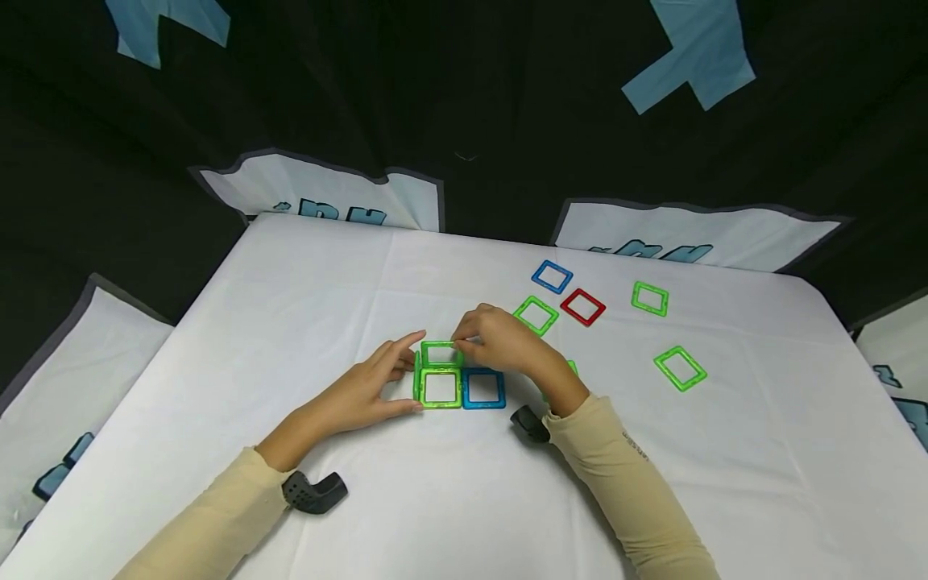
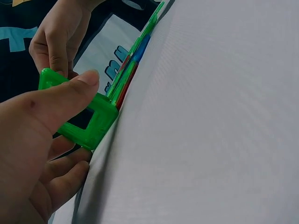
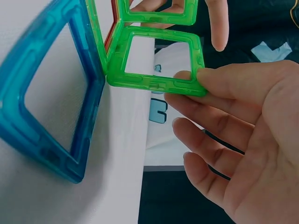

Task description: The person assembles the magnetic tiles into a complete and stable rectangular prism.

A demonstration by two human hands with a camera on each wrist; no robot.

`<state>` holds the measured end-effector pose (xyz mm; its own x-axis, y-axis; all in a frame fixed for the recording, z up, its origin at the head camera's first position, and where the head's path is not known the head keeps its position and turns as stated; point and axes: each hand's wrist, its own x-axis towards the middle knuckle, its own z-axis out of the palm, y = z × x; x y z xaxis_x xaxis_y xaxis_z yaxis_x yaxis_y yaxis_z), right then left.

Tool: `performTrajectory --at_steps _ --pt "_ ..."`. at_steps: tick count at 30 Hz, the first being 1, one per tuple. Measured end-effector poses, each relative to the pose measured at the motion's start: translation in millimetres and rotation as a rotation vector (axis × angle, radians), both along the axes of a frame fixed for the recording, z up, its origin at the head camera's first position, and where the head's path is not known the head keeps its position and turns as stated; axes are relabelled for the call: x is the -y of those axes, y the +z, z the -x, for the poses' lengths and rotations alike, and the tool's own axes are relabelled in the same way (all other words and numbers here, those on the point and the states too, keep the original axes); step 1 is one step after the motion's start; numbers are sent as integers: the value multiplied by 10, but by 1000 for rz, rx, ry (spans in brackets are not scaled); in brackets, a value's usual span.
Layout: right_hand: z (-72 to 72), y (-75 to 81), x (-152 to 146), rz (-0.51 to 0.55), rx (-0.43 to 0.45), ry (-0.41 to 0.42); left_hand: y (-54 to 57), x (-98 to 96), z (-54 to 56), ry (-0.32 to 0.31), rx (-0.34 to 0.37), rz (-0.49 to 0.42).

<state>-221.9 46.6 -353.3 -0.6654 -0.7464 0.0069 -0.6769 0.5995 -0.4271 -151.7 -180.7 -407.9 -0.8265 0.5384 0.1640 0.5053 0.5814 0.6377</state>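
Square magnetic tile frames form a corner in front of me. A green tile lies flat, with a blue tile flat against its right side. One green tile stands along the left edge; another upright green tile stands along the back edge. My right hand pinches the back tile's upper right corner between thumb and fingers. My left hand is spread around the left tile, index finger straight, other fingers against its outer side, thumb by the near corner. A red edge shows beside the base.
Loose tiles lie to the right on the white table: a blue one, a red one and several green ones, including one at the far right. My right forearm partly covers another green tile. A black curtain hangs behind.
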Motion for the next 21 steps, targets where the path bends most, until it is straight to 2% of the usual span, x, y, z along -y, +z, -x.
performTrajectory --at_steps 13,21 --pt "-7 -10 4 11 61 26 1 -1 5 -5 10 -3" --pt "35 -38 4 35 94 57 -11 6 3 5 -7 9"
